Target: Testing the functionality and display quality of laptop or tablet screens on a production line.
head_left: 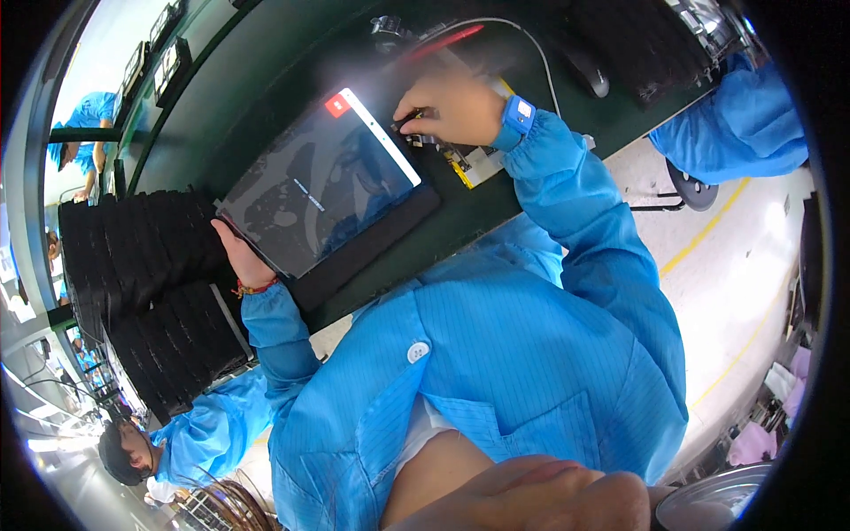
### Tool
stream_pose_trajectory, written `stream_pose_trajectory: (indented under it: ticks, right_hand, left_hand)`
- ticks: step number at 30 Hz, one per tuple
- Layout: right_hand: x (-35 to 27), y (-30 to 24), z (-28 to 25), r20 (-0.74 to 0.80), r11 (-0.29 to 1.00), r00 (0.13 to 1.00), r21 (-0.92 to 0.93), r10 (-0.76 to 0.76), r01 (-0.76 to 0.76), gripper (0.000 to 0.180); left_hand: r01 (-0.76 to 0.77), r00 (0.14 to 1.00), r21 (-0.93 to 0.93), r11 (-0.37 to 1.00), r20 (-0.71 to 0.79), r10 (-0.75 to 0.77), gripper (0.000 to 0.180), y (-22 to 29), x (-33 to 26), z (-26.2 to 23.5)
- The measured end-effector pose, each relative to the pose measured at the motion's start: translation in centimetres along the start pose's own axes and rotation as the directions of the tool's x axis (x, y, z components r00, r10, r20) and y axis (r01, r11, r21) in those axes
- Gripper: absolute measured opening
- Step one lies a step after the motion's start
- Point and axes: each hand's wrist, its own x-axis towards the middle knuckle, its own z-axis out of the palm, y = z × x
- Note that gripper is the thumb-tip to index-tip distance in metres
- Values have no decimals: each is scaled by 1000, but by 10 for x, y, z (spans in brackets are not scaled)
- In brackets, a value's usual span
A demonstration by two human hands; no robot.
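A tablet-like screen panel [328, 190], lit and covered by wrinkled clear film, lies tilted over a dark pad [403, 212]. My left hand [246, 258] grips its left edge; the fingers behind the edge are hidden. At the panel's right edge, my right hand [456, 108] is closed in a pinch on a small black connector-like piece [414, 126], whose exact kind is too small to make out. Under and beside that hand lies a board with yellow edges and silver-white parts [478, 166], partly covered by the hand.
Tall stacks of black folded trays or sleeves [146, 257] stand at the left. A red pen-like object [447, 42], a pale cable [531, 44] and a dark mouse-shaped object [591, 75] are at the back. Co-workers in blue sit at right [735, 124] and lower left [217, 425].
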Motion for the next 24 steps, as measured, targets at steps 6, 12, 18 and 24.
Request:
stream_pose_trajectory:
  ticks: [6,12,18,24]
  right_hand:
    - [8,1,0,29,998,998,-23,-52,52,17]
    - [7,-8,-3,31,1000,999,-21,-9,10,19]
    - [-40,7,-63,-440,836,890,-528,-122,-147,24]
    - [-116,69,-83,-484,597,861,-647,159,-474,35]
  left_hand:
    - [-3,999,-85,996,49,7,57,-2,0,-1]
    - [66,986,-138,988,161,-43,56,1,5,-8]
    - [30,996,-135,990,86,-18,58,1,-7,4]
    - [139,989,-113,984,64,-132,59,6,-3,9]
